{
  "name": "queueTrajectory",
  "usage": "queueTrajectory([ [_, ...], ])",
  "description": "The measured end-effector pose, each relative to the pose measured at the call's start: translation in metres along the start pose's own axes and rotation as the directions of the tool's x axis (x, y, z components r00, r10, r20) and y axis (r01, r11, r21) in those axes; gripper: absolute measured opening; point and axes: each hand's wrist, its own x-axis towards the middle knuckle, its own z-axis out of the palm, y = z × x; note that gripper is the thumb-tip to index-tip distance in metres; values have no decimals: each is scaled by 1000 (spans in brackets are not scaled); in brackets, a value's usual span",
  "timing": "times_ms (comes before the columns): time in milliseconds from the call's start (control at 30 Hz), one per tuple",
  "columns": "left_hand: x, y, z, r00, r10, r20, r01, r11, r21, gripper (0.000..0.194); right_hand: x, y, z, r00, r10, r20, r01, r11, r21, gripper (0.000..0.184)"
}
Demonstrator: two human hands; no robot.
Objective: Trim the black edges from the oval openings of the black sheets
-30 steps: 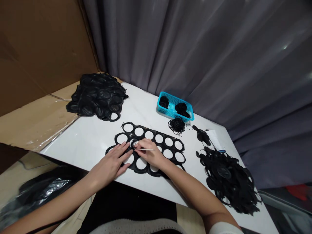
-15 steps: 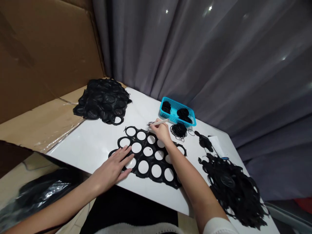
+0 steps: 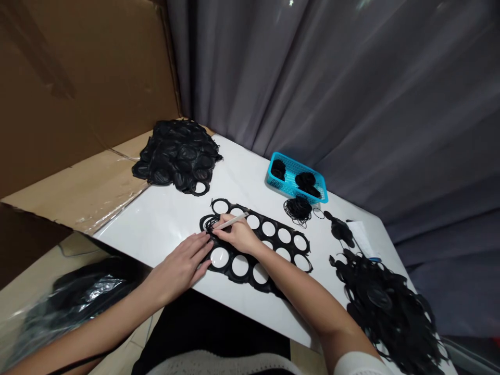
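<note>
A black rubber sheet point(image 3: 273, 237) punched with several round holes lies flat on the white table point(image 3: 167, 219). My left hand point(image 3: 183, 265) rests flat on its near left corner, fingers stretched out. My right hand point(image 3: 236, 235) pinches a thin pale stick point(image 3: 231, 221), its tip at a black ring point(image 3: 211, 224) in a hole at the sheet's left end.
A heap of black rubber scrap point(image 3: 177, 153) lies at the far left, another point(image 3: 386, 307) at the right. A blue basket point(image 3: 296, 182) with black rings stands at the back, a bundle of thin rings point(image 3: 298, 208) before it. Cardboard point(image 3: 78, 104) and a grey curtain point(image 3: 332, 78) close in behind.
My right hand carried the stick toward the blue basket, then came back to the sheet's left end. My left hand stayed pressed on the sheet. The view drifted.
</note>
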Motion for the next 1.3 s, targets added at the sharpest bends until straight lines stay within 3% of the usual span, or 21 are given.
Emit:
queueTrajectory([
  [333, -1, 1, 0, 999, -29, 19, 30, 998, -47, 42, -6, -7, 4, 995, -102, 20, 103, 966, -235, 20],
  [567, 0, 0, 1, 1000, -26, 7, 27, 998, -62, 41, -11, 1, 6, 960, -227, 164, 275, 873, -402, 8],
  [633, 0, 0, 0, 1000, -21, 8, 21, 999, -49, 41, -11, -1, 5, 971, -196, 134, 232, 904, -360, 8],
  [767, 0, 0, 0, 999, -40, 22, 41, 997, -65, 40, -7, -7, -1, 996, -79, 49, 84, 990, -114, 18],
  [900, -1, 0, 0, 998, -54, 40, 58, 994, -91, 41, -2, -8, -3, 998, 17, 58, -21, 997, 73, 15],
  [1033, -1, 0, -1, 997, -62, 48, 67, 993, -93, 41, 3, -8, -4, 996, 60, 70, -69, 988, 138, 15],
  [1133, -1, 1, -2, 997, -61, 41, 65, 994, -87, 41, 2, -9, -5, 997, 29, 70, -34, 997, 63, 14],
  [1200, -1, 1, -2, 998, -54, 36, 57, 996, -74, 41, -3, -8, -3, 996, -49, 68, 55, 995, -81, 13],
  [1300, 0, 1, -3, 998, -53, 37, 56, 995, -83, 40, -13, -4, 6, 970, -195, 147, 237, 899, -369, 6],
])
